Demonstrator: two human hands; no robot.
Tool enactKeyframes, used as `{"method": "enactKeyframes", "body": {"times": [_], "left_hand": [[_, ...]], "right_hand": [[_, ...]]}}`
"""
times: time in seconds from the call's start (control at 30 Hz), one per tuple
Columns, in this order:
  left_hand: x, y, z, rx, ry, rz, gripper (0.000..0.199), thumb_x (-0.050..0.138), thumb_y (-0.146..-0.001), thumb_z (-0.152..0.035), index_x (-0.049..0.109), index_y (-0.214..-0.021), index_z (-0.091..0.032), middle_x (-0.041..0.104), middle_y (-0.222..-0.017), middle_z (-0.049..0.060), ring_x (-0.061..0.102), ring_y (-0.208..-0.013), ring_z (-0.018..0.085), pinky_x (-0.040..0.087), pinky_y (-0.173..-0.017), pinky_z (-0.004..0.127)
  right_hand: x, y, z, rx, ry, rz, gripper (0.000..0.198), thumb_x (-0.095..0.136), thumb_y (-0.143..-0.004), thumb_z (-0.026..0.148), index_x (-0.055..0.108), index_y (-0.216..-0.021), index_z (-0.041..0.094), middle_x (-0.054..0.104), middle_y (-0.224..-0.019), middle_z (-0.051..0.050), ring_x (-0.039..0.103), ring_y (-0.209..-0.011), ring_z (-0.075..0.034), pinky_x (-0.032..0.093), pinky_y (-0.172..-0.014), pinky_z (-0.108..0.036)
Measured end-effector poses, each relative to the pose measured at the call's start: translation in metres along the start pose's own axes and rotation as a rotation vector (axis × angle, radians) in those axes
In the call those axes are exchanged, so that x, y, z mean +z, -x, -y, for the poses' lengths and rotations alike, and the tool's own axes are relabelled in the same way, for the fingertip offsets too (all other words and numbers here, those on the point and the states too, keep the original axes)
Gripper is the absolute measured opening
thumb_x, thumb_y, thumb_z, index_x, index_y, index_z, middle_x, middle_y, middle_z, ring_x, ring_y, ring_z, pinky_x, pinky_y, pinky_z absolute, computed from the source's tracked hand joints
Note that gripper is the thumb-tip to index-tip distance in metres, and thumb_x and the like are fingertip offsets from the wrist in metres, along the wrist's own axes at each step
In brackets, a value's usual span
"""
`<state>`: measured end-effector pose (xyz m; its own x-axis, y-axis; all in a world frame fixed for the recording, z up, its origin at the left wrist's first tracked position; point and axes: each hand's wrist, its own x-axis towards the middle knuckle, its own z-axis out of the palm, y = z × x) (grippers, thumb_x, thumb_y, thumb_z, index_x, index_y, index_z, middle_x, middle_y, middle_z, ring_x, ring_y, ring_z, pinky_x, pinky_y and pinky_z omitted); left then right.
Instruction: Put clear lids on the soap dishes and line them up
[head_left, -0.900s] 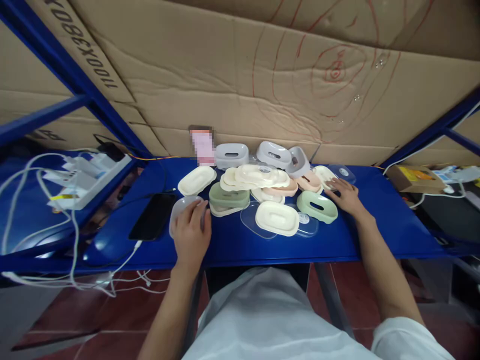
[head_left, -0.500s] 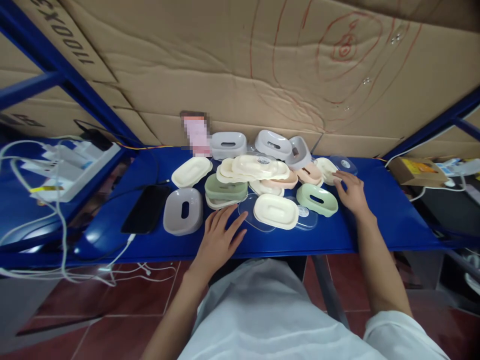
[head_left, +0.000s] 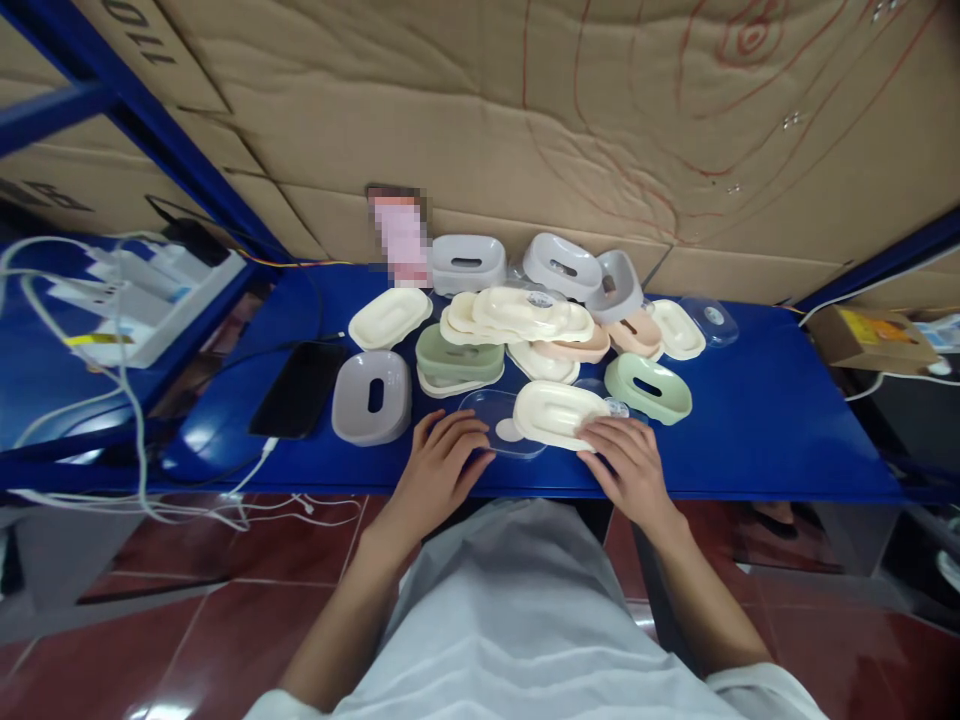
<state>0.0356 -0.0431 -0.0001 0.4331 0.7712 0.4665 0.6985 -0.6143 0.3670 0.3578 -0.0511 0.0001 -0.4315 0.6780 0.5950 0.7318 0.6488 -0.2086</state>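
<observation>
Both hands' fingers (head_left: 457, 435) rest at a clear lid (head_left: 499, 437) and cream soap dish (head_left: 559, 413).

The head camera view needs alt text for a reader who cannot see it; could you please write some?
A person's left hand and right hand rest at a clear plastic lid and a cream soap dish on a blue shelf. More soap dishes and a black phone lie around.

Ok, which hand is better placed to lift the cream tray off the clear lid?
Probably right. The right hand already has its fingertips at the near edge of the cream tray. The left hand rests at the clear lid, so it can hold that down.
</observation>
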Motion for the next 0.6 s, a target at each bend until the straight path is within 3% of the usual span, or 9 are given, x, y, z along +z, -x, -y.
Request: {"method": "enactKeyframes", "body": {"times": [0.13,0.27,0.43,0.6], "left_hand": [[-0.012,0.002,0.003,-0.057,0.086,-0.109,0.015,0.056,-0.113,-0.028,0.061,-0.125,-0.022,0.078,-0.106,0.005,0.074,-0.097,0.021,0.054,-0.091,0.037],[-0.014,-0.016,0.008,-0.201,0.146,-0.19,0.025,0.051,-0.114,-0.032,0.063,-0.133,-0.021,0.077,-0.105,0.005,0.074,-0.092,0.019,0.057,-0.087,0.032],[0.0,-0.045,0.017,-0.28,0.141,-0.18,0.032,0.046,-0.115,-0.036,0.07,-0.129,-0.019,0.075,-0.12,0.011,0.073,-0.117,0.026,0.058,-0.102,0.04],[0.009,-0.036,0.008,-0.277,-0.004,-0.197,0.038,0.052,-0.113,-0.037,0.065,-0.143,-0.017,0.058,-0.149,0.021,0.062,-0.137,0.034,0.056,-0.112,0.05]], "right_hand": [[-0.009,0.008,0.0,0.09,-0.038,-0.145,0.031,0.077,-0.099,0.017,0.072,-0.128,0.024,0.081,-0.116,-0.008,0.075,-0.114,-0.028,0.053,-0.103,-0.046],[-0.01,0.019,0.011,0.094,-0.058,-0.158,0.03,0.078,-0.098,0.017,0.073,-0.126,0.025,0.08,-0.113,-0.007,0.076,-0.11,-0.028,0.053,-0.1,-0.046],[-0.005,0.033,0.024,0.109,-0.065,-0.124,0.029,0.076,-0.099,0.018,0.072,-0.127,0.024,0.08,-0.112,-0.007,0.075,-0.111,-0.027,0.053,-0.101,-0.046],[-0.006,0.038,0.024,0.114,-0.049,-0.021,0.026,0.075,-0.101,0.019,0.072,-0.126,0.026,0.08,-0.117,-0.006,0.074,-0.116,-0.026,0.05,-0.105,-0.046]]}}
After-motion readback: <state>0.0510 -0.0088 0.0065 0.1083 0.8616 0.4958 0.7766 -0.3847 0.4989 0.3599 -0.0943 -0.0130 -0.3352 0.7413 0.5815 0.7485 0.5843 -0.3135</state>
